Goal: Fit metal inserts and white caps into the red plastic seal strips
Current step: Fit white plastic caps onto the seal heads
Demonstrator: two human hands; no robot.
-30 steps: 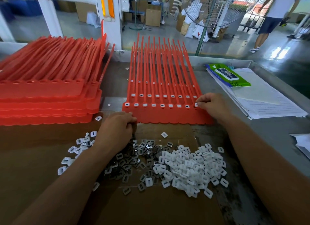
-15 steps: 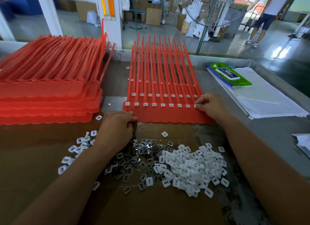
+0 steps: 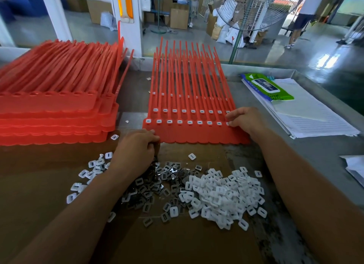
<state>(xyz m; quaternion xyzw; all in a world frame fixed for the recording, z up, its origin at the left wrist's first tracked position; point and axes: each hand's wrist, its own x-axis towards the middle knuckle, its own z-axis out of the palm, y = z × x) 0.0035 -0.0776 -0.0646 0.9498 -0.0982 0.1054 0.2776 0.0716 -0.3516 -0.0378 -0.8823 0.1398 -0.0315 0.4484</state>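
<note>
grey table [image 3: 315, 149] bears brown cardboard [image 3: 49, 185] under white caps [image 3: 222, 196]; red seal strips [image 3: 197, 134] behind; papers [image 3: 319, 122] rightward

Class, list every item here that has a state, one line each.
Middle seal sheet, front row capped.
Left stack, holes uncapped.
White caps, loose heap.
Metal inserts, loose heap.
Wipes pack, lid closed.
Left hand, fingers curled, contents hidden.
Right hand, pinches end cap.

Bright daylight glares off the wet-looking floor [image 3: 327, 61] at upper right; edges bow from wide-angle distortion.
</note>
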